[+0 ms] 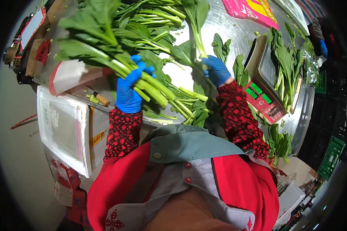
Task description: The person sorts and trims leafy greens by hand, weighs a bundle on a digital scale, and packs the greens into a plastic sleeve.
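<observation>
Since leaves [92,23] likely bruise easily, left hand [128,91] held a bunch [115,65], right hand [218,71] a stalk [197,35], both by the stems [154,91], toward the bench's [221,31] near edge.

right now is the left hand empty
No, the left hand is closed around a bunch of leafy green stalks.

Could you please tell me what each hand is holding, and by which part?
The left hand grips a bunch of leafy greens around the stems, toward their lower ends. The right hand holds a leafy stalk by its lower stem end.
</observation>
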The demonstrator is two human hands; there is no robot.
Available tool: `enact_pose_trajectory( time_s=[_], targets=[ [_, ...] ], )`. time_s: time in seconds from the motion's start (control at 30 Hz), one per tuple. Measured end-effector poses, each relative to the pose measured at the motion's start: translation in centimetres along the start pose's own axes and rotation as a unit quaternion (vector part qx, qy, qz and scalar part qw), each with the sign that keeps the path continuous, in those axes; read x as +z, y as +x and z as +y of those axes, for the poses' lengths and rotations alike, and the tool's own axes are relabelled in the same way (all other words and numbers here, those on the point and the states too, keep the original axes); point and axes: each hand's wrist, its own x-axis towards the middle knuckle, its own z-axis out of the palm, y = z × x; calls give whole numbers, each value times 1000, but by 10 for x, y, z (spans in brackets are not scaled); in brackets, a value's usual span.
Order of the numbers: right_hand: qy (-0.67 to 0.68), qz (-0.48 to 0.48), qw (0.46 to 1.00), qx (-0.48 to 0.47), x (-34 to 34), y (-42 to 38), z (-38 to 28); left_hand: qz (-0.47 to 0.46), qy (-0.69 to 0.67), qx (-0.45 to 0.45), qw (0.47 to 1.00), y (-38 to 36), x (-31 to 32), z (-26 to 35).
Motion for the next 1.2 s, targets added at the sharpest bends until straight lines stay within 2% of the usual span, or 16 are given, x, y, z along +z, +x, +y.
enact_pose_trajectory(
  time_s=[0.03, 0.07, 0.1, 0.13, 0.23, 0.4, 0.5, 0.53, 0.6, 0.63, 0.67, 0.7, 0.77, 0.9, 1.07, 1.2],
  targets=[
    [201, -71, 976, 32, -3, -15, -23, 2, -3, 0, 1000, 1, 0, -6],
    [394, -136, 907, 63, -6, -32, -47, 27, 1, -20, 999, 3, 0, -13],
    [570, -191, 794, 90, -8, -42, -61, 50, 5, -42, 998, 4, 0, -19],
    [572, -186, 794, 89, -10, -46, -67, 72, 12, -64, 995, 6, 1, -24],
    [651, -246, 702, 151, -14, -49, -78, 90, -25, -108, 990, 14, 7, -39],
    [667, -237, 691, 147, -10, -46, -100, 97, -80, -138, 982, 14, 12, -37],
    [512, -109, 838, 152, -4, -54, -115, 105, -69, -124, 984, 17, 12, -37],
    [511, -115, 838, 152, 1, -58, -115, 113, -65, -114, 985, 17, 11, -36],
    [214, -47, 973, 66, 17, -70, -111, 117, -48, -102, 987, 18, 13, -37],
    [56, -11, 998, 16, 25, -76, -107, 118, -30, -97, 988, 18, 15, -40],
    [54, -19, 998, 15, 32, -82, -104, 120, -12, -94, 988, 17, 17, -43],
    [-76, 2, 996, -56, 38, -87, -100, 126, -12, -88, 988, 17, 20, -47],
    [-323, 47, 924, -198, 49, -96, -94, 129, -19, -77, 988, 18, 26, -57],
    [-407, 42, 873, -266, 63, -106, -94, 87, -17, -106, 990, 14, 25, -58],
    [-403, 44, 872, -275, 70, -108, -99, 75, -3, -113, 991, 13, 14, -62],
    [-249, 101, 918, -291, 70, -104, -95, 81, -29, -125, 988, 15, 6, -57]
  ],
)
